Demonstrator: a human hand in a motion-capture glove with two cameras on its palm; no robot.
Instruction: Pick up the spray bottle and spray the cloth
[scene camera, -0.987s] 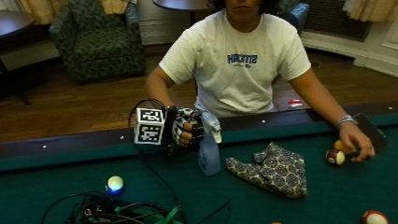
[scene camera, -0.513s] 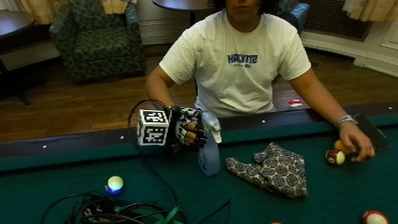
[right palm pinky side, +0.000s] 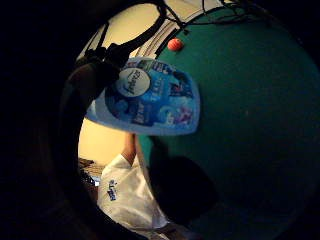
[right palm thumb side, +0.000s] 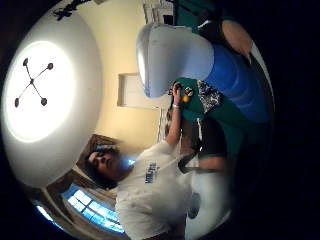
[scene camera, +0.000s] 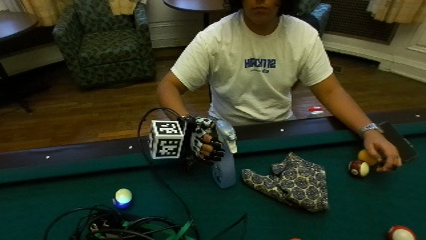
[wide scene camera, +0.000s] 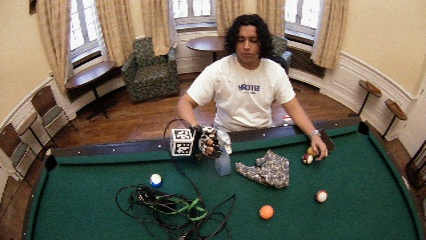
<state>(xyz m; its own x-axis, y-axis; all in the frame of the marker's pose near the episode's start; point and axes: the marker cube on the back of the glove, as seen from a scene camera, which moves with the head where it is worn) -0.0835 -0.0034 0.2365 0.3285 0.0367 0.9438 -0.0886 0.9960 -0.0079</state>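
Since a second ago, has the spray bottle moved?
Yes. The spray bottle, gripped by the right hand, shifted slightly toward the cloth, which stayed put on the felt.

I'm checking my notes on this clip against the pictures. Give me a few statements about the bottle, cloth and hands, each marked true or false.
1. The gloved right hand grips the spray bottle near its top. True.
2. The spray bottle lies on its side on the felt. False: it stands upright, its base at the green table.
3. The patterned cloth lies crumpled on the table beside the bottle. True.
4. The bare hand is holding the cloth. False: it rests by two billiard balls, apart from the cloth.
5. An orange ball lies on the table in the wide outside view. True.
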